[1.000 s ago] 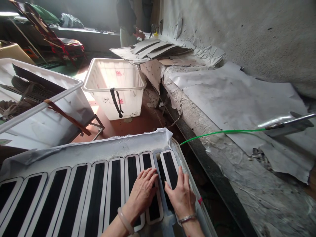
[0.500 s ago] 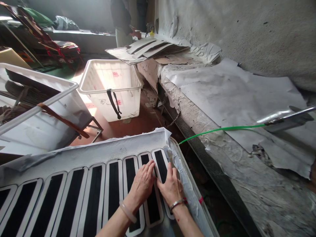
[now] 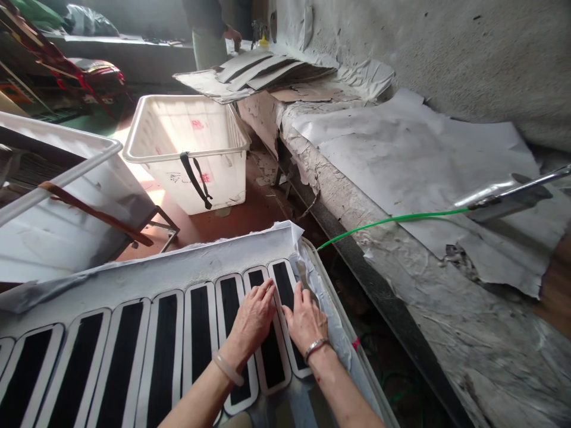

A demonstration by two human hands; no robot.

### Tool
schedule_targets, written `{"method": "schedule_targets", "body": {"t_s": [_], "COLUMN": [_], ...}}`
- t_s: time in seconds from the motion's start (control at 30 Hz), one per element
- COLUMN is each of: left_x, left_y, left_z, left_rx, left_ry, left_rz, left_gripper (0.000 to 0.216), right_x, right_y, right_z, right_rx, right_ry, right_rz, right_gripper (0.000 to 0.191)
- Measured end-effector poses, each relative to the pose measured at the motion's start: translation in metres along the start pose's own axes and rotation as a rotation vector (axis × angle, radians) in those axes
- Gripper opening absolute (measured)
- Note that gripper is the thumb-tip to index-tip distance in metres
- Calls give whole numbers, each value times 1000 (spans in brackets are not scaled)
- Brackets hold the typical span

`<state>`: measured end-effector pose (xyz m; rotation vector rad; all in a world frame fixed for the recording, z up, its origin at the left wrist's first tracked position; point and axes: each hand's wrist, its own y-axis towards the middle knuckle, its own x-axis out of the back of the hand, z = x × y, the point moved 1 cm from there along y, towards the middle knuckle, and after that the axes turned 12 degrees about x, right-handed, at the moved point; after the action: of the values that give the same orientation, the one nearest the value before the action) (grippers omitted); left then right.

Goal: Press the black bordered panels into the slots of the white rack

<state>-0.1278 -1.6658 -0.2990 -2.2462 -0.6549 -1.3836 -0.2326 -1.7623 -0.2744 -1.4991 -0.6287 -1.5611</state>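
A row of long, round-cornered strips, black in the middle with pale borders, lies side by side in a shallow, paper-lined tray point(image 3: 187, 261). My left hand point(image 3: 254, 312) rests, fingers stretched, on the second strip from the right point(image 3: 273, 362), covering its middle. Against the rightmost strip point(image 3: 282, 279) lies my right hand point(image 3: 307, 321), fingers extended and thumb apart, near the tray's right side. Neither hand appears to grip anything. The undersides of the fingers are hidden.
Beyond the tray stand a white plastic bin point(image 3: 200, 184) and, left, another bin point(image 3: 80, 214) holding dark sheets. A green hose point(image 3: 383, 223) runs to a metal tool point(image 3: 504, 199) on the paper-covered ledge point(image 3: 357, 142). A person point(image 3: 207, 30) stands at the back.
My right thumb has moved away from my left hand, leaving a gap between the hands. Both hands stay over the two rightmost strips. The view has shifted slightly.
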Motion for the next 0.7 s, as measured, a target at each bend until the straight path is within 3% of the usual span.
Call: {"method": "schedule_targets", "body": {"t_s": [0.37,0.7], "left_x": [0,4], "left_y": [-1,-4], "left_z": [-3,-6], "left_rx": [-17,-50], "left_ry": [28,127], "left_rz": [-30,-67], "left_gripper": [46,46], "right_x": [-4,-8], "right_y": [0,-15], "right_z": [-8,-13], "right_rx": [13,78], "right_ry": [-8,30], "right_rz": [-34,-173], "right_gripper": [56,63]}}
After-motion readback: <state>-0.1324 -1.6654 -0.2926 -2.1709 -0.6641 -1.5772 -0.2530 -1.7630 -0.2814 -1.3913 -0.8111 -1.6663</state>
